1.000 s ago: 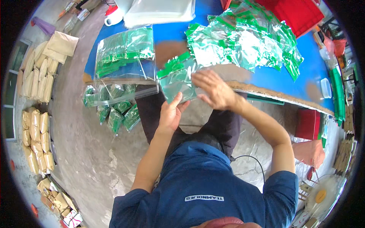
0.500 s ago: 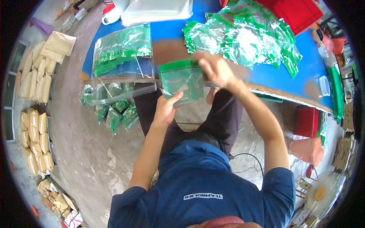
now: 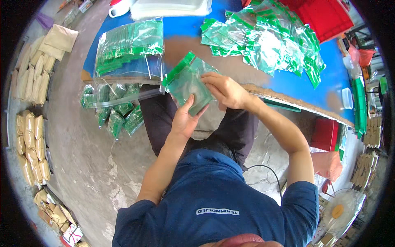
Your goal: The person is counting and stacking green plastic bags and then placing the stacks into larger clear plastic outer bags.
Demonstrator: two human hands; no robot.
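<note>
In front of the table edge my left hand point(image 3: 186, 119) grips some small clear plastic packets with green bands point(image 3: 187, 80), the thumb on top and the fingers underneath. The packets are tilted, their green end up and to the left. My right hand point(image 3: 226, 91) has its fingers curled at the right edge of the same packets; its fingertips are partly hidden. To the left, a large clear zip bag point(image 3: 129, 72) holds a row of similar green-banded packets and overhangs the table edge. A loose heap of green packets point(image 3: 265, 41) spreads over the table to the right.
The blue-topped table point(image 3: 288, 92) has a worn brown front edge. On it are a stack of clear bags point(image 3: 170, 8), a white-and-red cup point(image 3: 119, 8) and a red bin point(image 3: 325, 18). Filled green bags point(image 3: 117, 117) lie below at left; a fan point(image 3: 339, 212) stands at lower right.
The right hand, blurred over the table before, has come down onto the packets' right edge. The packets have turned, their green end swinging left. The left hand keeps its hold.
</note>
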